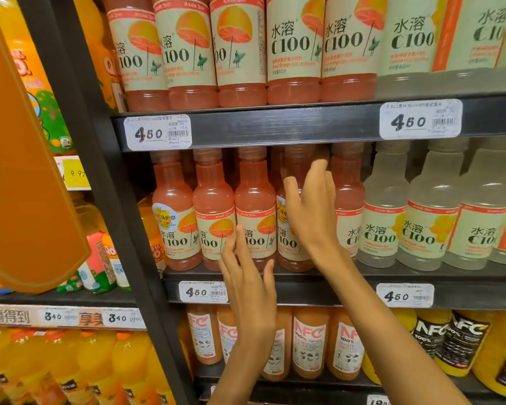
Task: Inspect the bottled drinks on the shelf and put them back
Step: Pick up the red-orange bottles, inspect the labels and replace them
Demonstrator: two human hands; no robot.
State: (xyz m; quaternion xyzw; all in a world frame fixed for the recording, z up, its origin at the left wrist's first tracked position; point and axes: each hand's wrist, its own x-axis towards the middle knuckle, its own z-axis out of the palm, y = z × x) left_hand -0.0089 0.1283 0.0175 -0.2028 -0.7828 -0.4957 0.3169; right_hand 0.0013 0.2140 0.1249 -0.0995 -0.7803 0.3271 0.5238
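left hand [247,283]: grip spread, fingertips at pink bottles [256,211] | right hand [310,211]: grip spread, holding nothing | bottles upright, packed on middle shelf [304,290] | risk: a nudge may topple neighbours off the edge

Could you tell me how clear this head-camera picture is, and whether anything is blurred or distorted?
Head view: evenly lit and mostly sharp; the wide lens bows the shelf edge; an orange hanging sign looms soft at left; small print on the price tags is unreadable; both hands show slight blur.
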